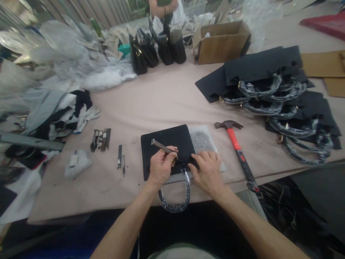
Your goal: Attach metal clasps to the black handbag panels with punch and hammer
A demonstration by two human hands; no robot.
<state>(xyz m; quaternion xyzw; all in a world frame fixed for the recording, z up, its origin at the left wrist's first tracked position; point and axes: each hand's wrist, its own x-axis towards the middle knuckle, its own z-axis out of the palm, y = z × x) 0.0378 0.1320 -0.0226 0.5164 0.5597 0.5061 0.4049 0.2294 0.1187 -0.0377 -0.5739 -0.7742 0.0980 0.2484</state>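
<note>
A black bag panel lies on a pale cutting slab at the table's front edge. My left hand is closed round a metal punch, tilted, its lower end near the panel's front part. My right hand rests on the panel's right edge, thumb and fingers bent against it; whether they pinch something small is hidden. A plastic-wrapped handle loops from the panel over the table edge. To the right lies a claw hammer with a red and black grip.
Several black panels with wrapped handles are piled at the right. Metal punches and two slim tools lie at left. Black bags and a cardboard box stand at the back. Another person's arm shows beyond.
</note>
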